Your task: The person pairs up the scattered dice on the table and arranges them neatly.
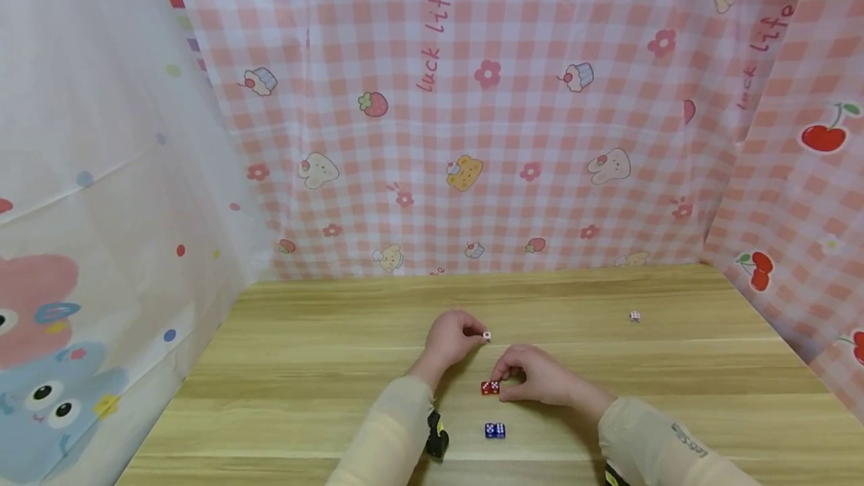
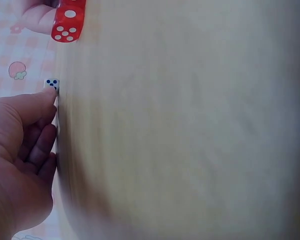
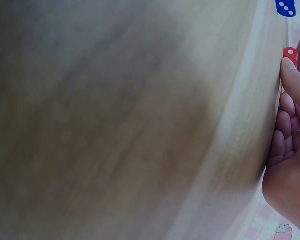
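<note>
My left hand (image 1: 452, 340) pinches a white die (image 1: 487, 337) between thumb and fingertips, close to the tabletop. In the left wrist view the face of this white die (image 2: 51, 82) has blue dots. Nearer to me, two red dice (image 1: 486, 388) sit side by side. Thumb and fingers of my right hand (image 1: 540, 377) pinch the right-hand red die (image 1: 496, 386), and the thumb covers part of that red die (image 3: 291, 52) in the right wrist view. Just in front of the red pair, two blue dice (image 1: 495, 430) stand next to each other.
Another white die (image 1: 634, 316) lies apart at the far right of the wooden table (image 1: 304, 366). A pink checkered cloth (image 1: 432, 126) hangs behind the table's back edge. A white patterned sheet (image 1: 128, 171) hangs on the left.
</note>
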`<state>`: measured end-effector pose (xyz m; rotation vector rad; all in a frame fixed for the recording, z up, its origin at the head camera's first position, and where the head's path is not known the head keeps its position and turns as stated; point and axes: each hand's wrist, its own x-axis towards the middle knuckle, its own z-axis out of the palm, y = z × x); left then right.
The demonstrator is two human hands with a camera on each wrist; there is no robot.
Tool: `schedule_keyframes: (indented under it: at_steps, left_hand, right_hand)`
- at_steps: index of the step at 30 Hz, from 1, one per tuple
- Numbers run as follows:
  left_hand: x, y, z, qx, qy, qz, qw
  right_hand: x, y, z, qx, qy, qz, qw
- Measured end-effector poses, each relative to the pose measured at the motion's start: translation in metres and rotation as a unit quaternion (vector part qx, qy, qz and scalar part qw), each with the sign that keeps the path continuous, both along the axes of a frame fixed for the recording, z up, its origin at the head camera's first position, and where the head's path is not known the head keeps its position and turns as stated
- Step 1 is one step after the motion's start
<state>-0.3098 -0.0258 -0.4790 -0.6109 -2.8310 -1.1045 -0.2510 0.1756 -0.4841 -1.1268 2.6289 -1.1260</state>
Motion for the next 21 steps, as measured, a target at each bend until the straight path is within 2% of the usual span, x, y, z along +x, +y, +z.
schedule_keyframes:
  at_steps: [6,12,21]
  left_hand:
    - [0.003,-0.003,0.0,-0.004,-0.009,-0.006,0.9999]
    - [0.007,-0.005,0.004,-0.006,-0.011,-0.014,0.9998]
    - [0.012,-0.009,0.003,-0.011,-0.014,-0.029,0.9994]
  right_hand:
    - [0.001,-0.001,0.002,-0.008,0.011,0.001,0.9999]
    - [0.002,-0.002,0.005,-0.005,0.002,-0.004,1.0]
    - [0.001,0.0,0.005,-0.008,0.0,-0.002,1.0]
